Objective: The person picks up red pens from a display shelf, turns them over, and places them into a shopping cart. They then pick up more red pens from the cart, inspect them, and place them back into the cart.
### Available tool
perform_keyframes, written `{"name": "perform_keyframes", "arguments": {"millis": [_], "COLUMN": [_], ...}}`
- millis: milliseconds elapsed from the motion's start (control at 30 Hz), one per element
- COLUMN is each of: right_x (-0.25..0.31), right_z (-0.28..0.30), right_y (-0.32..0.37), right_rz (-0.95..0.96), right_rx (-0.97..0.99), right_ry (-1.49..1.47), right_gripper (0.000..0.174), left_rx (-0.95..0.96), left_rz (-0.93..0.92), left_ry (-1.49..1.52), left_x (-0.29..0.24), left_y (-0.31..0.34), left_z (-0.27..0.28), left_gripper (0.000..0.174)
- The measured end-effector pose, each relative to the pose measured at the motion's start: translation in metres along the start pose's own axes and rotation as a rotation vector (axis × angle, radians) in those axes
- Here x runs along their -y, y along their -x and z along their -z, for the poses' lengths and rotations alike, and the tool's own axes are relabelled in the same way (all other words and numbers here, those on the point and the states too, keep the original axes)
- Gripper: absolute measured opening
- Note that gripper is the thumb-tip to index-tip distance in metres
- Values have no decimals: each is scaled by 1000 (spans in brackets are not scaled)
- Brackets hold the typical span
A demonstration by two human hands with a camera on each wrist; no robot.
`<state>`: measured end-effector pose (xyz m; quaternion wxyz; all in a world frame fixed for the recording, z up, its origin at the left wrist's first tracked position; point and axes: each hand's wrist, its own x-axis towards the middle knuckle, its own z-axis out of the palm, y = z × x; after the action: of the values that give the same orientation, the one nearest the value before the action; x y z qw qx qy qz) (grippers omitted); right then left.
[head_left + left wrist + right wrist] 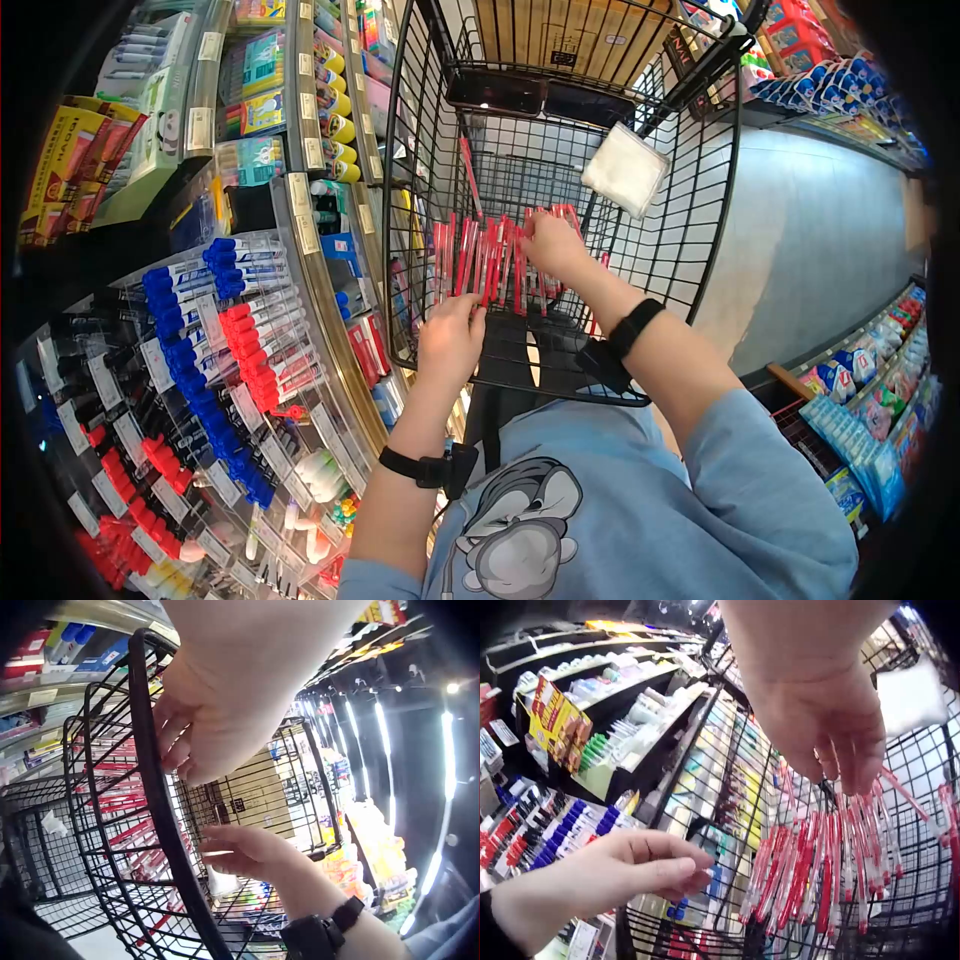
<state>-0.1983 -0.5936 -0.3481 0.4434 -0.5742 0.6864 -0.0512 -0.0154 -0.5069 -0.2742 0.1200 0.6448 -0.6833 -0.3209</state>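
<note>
Many red pens with clear barrels (487, 255) stand side by side in a row inside the black wire shopping cart (690, 215). My right hand (553, 243) is over the right part of the row, its fingers pointing down; in the right wrist view the fingertips (862, 776) are right at the upper ends of the pens (810, 855). My left hand (447, 340) is at the near left side of the row, just inside the cart's near rim. Its fingers are loosely bent, and in the right wrist view nothing shows between thumb and fingers.
A white square packet (626, 170) lies at the cart's right side. One red pen (469, 165) leans apart, farther in. A cardboard box (570, 35) is at the cart's far end. Shelves of blue and red markers (195, 350) run close along the left; grey floor (780, 200) is at right.
</note>
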Motion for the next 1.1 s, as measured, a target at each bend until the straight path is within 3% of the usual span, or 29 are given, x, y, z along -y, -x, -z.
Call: {"name": "perform_keyframes", "arguments": {"millis": [233,433,500,567,633,667,700,767,967,1100], "right_x": [24,32,34,35,42,30,27,31,16,2], "right_z": [-29,-33,-29,-26,-7,-12,-4,25,70,61], "right_y": [-36,-54,-58,-60,-59,-64,-67,-73,-137,-162], "right_rz": [-141,-199,-231,-238,-267,-223,-226,-178,-150,-150], "right_rx": [-214,-143,-8,-40,91,5,7,72,-289,-319], "right_ry": [90,168,120,116,-91,-152,-150,-443,52,163], "right_gripper": [22,29,39,36,30,25,25,25,28,34], "left_rx": [-27,-82,-59,-77,-92,-108,-123,-128,-115,-134], "left_rz": [-57,0,12,6,-1,0,2,3,69,81], "left_ry": [75,168,201,207,213,225,236,231,230,221], "left_x": [0,1,2,2,2,2,2,3,3,1], "left_y": [-2,-1,-2,-3,-4,-4,-4,-4,-3,-4], "left_z": [3,6,7,8,8,7,7,6,4,4], "left_gripper": [12,12,12,12,12,12,13,13,12,11]}}
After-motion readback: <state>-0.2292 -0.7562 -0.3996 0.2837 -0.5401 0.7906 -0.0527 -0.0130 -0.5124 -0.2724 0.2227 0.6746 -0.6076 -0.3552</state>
